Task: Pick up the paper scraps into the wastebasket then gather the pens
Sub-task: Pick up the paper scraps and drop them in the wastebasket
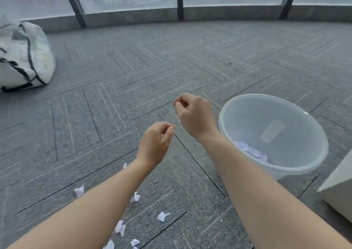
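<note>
Several white paper scraps lie on the grey carpet near my forearms, among them one scrap [79, 190] at the left, one [162, 216] between my arms and one pair [120, 227] lower down. The translucent wastebasket [285, 115] stands on the floor at the right, with scraps [251, 151] in its bottom. My left hand [154, 144] hovers over the carpet, fingers curled and thumb against the index finger, nothing visible in it. My right hand [194, 113] is raised just left of the basket's rim, fingers curled, with nothing showing in it. No pens are in view.
A white bag with black straps [24, 56] lies on the carpet at the far left. A white cabinet corner [339, 187] juts in at the right edge, close to the basket. Floor-to-ceiling windows with dark frames [180, 1] close off the far side.
</note>
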The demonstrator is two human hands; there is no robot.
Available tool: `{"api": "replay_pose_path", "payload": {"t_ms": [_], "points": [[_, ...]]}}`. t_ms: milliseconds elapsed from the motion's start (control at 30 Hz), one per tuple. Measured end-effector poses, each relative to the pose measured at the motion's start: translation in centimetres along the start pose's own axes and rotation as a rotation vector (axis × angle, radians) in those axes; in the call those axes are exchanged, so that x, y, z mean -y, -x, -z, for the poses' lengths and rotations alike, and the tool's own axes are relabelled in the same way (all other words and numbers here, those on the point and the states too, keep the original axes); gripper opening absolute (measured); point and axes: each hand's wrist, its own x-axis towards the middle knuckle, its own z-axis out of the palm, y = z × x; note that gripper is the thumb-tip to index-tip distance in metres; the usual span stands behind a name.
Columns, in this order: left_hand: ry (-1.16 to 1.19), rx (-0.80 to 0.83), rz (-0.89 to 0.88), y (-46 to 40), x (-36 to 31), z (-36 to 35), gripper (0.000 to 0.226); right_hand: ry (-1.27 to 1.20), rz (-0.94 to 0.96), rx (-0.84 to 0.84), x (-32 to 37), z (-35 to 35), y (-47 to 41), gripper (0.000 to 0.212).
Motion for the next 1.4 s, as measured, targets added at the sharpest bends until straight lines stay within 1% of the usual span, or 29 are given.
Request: {"api": "replay_pose_path", "payload": {"t_ms": [100, 167, 267, 333, 433, 500, 567, 633, 700, 767, 900, 1033, 1133, 1200, 1267, 1400], "points": [[-0.175, -0.013, 0.188, 4.6, 6.9, 4.5, 0.017, -0.065, -0.017, 0.196, 1.9, -8.2, 1.0, 0.02], [-0.26, -0.019, 0.34, 8.2, 11.3, 7.2, 0.015, -0.047, -0.015, 0.369, 2.6, -13.3, 2.5, 0.019], [-0.35, -0.043, 0.507, 13.6, 16.9, 10.6, 0.012, 0.04, 0.063, 0.631, 3.3, -19.3, 5.5, 0.021], [-0.392, -0.089, 0.604, 17.0, 19.5, 12.2, 0.019, 0.124, 0.112, 0.79, 2.8, -22.3, 7.5, 0.03], [-0.462, -0.134, 0.717, 21.7, 22.6, 13.3, 0.036, 0.3, 0.201, 1.002, 0.5, -25.5, 11.0, 0.052], [-0.586, -0.141, 0.781, 24.3, 24.4, 13.3, 0.049, 0.418, 0.255, 1.053, -1.5, -26.7, 13.9, 0.069], [-0.698, -0.163, 0.924, 26.6, 25.9, 13.2, 0.064, 0.499, 0.263, 1.073, -3.6, -27.7, 16.8, 0.086], [-0.722, -0.211, 1.079, 28.4, 27.2, 13.0, 0.079, 0.571, 0.312, 1.039, -5.2, -28.5, 19.0, 0.094], [-0.691, -0.253, 1.149, 29.8, 28.5, 13.0, 0.089, 0.584, 0.335, 0.964, -5.9, -29.3, 20.1, 0.094], [-0.644, -0.271, 1.144, 30.4, 29.7, 13.3, 0.093, 0.573, 0.352, 0.933, -5.9, -30.2, 20.5, 0.095], [-0.592, -0.23, 1.043, 29.6, 31.6, 13.8, 0.096, 0.502, 0.431, 0.962, -4.6, -31.9, 20.6, 0.101], [-0.551, -0.172, 0.86, 27.3, 33.0, 14.5, 0.102, 0.424, 0.53, 1.0, -1.9, -35.3, 19.7, 0.105], [-0.546, -0.107, 0.707, 25.7, 33.7, 14.7, 0.1, 0.398, 0.611, 0.994, -0.5, -37.9, 19.3, 0.101], [-0.548, -0.091, 0.656, 25.2, 33.9, 14.6, 0.096, 0.406, 0.642, 0.994, 0.2, -39.2, 18.8, 0.09], [-0.516, -0.11, 0.589, 25.2, 33.6, 14.1, 0.091, 0.399, 0.674, 0.957, 0.5, -39.8, 18.6, 0.072], [-0.392, -0.128, 0.467, 26.4, 32.0, 12.6, 0.072, 0.339, 0.802, 0.707, 0.0, -40.6, 18.5, 0.026]]}}
